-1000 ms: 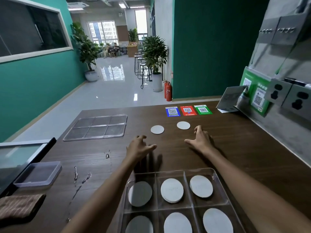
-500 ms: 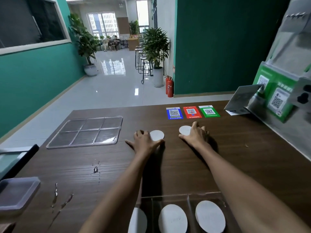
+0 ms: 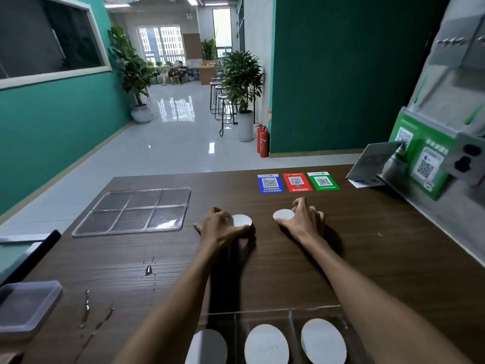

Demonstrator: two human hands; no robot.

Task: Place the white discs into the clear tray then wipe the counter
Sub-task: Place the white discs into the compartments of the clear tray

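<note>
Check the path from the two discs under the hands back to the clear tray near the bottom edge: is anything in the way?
Nothing visible blocks it. The left hand and right hand each sit on a white disc, and only bare counter lies between them and the clear tray. The water streaks lie off to the left.

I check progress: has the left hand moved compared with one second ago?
Yes. The left hand went forward along the brown wooden counter onto the round white disc.
</note>
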